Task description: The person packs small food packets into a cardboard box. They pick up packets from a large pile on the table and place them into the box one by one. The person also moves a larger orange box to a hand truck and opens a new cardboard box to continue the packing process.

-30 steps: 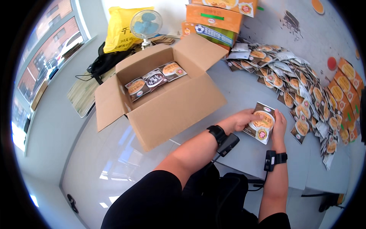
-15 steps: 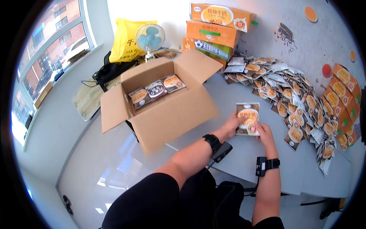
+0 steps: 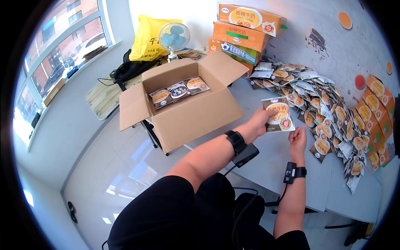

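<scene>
My left hand [image 3: 259, 121] grips a flat brown and orange packet [image 3: 280, 118] by its left edge, thumb across the front, above the grey table. Beside the packet's lower right corner is my right hand [image 3: 297, 141], its fingers curled in with nothing visible in them. Left of my hands stands a cardboard box [image 3: 196, 127] with its flaps spread. Inside it lies a row of similar packets [image 3: 179, 90], the middle one darker with a purple-brown front. To the right, a long heap of loose packets [image 3: 321, 112] covers the table's far side.
Orange cartons [image 3: 241, 35] are stacked behind the box, and more orange cartons [image 3: 373, 112] stand at the far right by the wall. A small fan [image 3: 174, 37], a yellow bag [image 3: 151, 37] and a black bag [image 3: 135, 68] sit at the back left. The grey table [image 3: 266, 166] extends before me.
The packet has tilted and risen slightly to the right in my left hand. My right hand has come off the packet's lower edge, its fingers now curled. The view has shifted a little.
</scene>
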Demonstrator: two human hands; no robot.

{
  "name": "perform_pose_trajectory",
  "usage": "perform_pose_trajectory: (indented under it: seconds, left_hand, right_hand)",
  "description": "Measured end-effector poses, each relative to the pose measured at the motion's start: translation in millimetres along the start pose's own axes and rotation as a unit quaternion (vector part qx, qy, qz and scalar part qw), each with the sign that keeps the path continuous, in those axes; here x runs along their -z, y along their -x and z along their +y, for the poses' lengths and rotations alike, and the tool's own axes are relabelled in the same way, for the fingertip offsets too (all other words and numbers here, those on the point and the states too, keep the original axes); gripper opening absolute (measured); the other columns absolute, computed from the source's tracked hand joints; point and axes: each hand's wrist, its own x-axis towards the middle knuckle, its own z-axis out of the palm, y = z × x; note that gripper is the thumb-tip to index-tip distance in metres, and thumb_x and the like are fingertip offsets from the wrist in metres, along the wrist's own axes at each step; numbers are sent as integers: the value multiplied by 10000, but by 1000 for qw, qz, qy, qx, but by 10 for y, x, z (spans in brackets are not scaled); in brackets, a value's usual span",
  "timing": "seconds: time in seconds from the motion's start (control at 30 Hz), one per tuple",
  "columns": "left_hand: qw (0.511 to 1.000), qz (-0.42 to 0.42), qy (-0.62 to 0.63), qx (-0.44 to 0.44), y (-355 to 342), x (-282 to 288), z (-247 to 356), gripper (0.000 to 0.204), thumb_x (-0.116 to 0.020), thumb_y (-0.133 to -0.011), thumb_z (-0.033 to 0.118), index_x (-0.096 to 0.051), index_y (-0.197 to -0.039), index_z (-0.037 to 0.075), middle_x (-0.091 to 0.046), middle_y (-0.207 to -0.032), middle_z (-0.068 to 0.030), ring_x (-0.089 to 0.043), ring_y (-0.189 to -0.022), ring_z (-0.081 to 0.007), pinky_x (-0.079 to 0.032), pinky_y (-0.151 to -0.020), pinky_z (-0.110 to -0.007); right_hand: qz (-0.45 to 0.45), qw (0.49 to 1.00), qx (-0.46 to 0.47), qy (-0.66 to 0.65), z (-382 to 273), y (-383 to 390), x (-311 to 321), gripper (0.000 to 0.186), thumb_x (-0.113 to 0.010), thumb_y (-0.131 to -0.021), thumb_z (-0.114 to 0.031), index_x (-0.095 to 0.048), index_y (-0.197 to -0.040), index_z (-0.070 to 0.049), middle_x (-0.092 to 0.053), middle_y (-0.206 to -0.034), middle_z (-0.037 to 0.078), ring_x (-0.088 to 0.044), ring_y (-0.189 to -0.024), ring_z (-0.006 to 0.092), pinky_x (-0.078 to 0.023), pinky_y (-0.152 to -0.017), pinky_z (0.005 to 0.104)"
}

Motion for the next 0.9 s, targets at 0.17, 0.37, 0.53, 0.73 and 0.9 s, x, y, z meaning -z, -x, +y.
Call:
perform_pose_trajectory:
  seconds: [0.17,0.37,0.53,0.73,0.9]
  left_hand:
    - [999,18,14,-35,303,-213,875,297,-434,-921,109,-442,-1192,-12,-562,-1131,-163,-586,-1008,-291,-505,-839,-461]
    - [969,198,-30,-145,339,531,1912,277,-395,-918,108,-426,-1144,-49,-553,-1060,-205,-593,-957,-314,-515,-799,-474]
    - [940,313,-76,-117,260,1533,2285,257,-386,-883,55,-462,-1098,-62,-560,-1055,-205,-595,-930,-345,-486,-809,-480]
    - [890,431,-149,-1,-72,2538,2320,296,-455,-830,24,-426,-1096,-104,-505,-1117,-248,-539,-996,-364,-432,-862,-479]
    - [878,440,-173,72,-213,2421,2130,406,-528,-819,59,-402,-1165,-114,-420,-1244,-251,-477,-1066,-356,-401,-877,-464]
  right_hand:
    - [28,998,-33,-41,-14,-20,50,517,-355,-933,-503,-380,-589,-117,-415,-555,23,-372,-493,107,-296,-482,220]
    - [53,997,-23,-44,-26,1,85,508,-364,-920,-528,-437,-644,-107,-456,-600,16,-396,-516,97,-309,-492,211]
    - [56,997,-10,-49,-15,-7,31,505,-370,-916,-535,-462,-681,-97,-467,-612,14,-400,-523,87,-316,-494,210]
    - [55,997,-11,-54,0,-51,41,488,-384,-918,-518,-480,-707,-89,-486,-638,15,-410,-532,83,-321,-494,203]
    - [63,996,-6,-69,-40,-18,107,481,-392,-918,-510,-492,-719,-85,-499,-646,19,-420,-530,85,-326,-484,205]
